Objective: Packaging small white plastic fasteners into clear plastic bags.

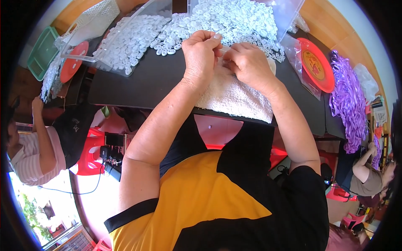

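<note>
Two bare hands work close together above a white towel (pixel 238 97), which lies on the black worktop (pixel 121 90) and reaches its near edge. We find the left hand (pixel 200 54) with fingers curled and thumb drawn in to the forefinger; whether anything is pinched there, we cannot tell. The right hand (pixel 252 69) is bent inward just beside it, its fingertips partly screened by its own knuckles; we cannot make out its grip either.

Small white plastic pieces (pixel 238 19) lie heaped just beyond both hands, the heap cut off by the upper edge of the view. More fill a clear tub (pixel 79 60) at left, also cut off above. Right of the hands we record a red plate (pixel 327 79) and, farther out, a tangle of purple ribbon (pixel 348 104). One co-worker (pixel 39 157) sits at far left, partly lost in the dark rim.
</note>
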A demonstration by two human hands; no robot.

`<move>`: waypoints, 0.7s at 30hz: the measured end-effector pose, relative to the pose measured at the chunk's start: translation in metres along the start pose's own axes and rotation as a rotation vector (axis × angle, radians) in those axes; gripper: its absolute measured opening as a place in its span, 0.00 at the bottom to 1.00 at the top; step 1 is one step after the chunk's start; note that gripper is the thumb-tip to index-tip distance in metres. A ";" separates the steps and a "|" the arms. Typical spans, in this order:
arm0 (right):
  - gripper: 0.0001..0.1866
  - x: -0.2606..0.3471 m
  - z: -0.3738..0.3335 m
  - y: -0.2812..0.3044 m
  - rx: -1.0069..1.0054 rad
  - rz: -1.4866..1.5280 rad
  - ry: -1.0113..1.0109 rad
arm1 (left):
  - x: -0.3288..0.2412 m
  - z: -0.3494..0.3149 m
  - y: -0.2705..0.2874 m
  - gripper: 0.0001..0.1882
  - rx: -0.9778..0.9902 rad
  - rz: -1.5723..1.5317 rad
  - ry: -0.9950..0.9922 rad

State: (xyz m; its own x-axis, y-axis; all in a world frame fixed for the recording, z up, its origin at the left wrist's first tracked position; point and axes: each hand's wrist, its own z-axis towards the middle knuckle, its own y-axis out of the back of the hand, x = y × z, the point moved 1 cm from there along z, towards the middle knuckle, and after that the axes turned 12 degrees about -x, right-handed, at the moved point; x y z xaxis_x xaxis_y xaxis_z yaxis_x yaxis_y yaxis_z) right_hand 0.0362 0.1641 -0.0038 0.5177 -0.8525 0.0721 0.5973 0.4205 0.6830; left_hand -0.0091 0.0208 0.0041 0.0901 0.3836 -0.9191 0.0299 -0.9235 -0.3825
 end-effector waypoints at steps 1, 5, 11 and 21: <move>0.03 0.000 -0.001 -0.002 0.012 -0.047 -0.005 | 0.001 0.000 0.000 0.05 0.002 0.000 0.001; 0.04 -0.006 0.000 0.001 -0.019 -0.006 -0.068 | -0.001 -0.001 0.000 0.05 0.000 0.007 0.002; 0.09 -0.015 0.009 0.028 -0.066 0.769 -0.868 | 0.000 -0.002 -0.002 0.05 0.080 0.076 -0.031; 0.10 -0.019 0.008 0.038 -0.093 0.973 -1.006 | 0.005 -0.009 -0.009 0.06 0.238 0.254 -0.152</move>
State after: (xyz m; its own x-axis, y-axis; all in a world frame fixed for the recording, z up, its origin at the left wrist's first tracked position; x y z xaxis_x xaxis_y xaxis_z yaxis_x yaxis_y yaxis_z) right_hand 0.0443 0.1934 0.0269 0.1110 -0.0498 0.9926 0.3159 0.9487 0.0122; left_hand -0.0002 0.0306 0.0040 -0.0839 0.1560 -0.9842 -0.2081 -0.9686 -0.1358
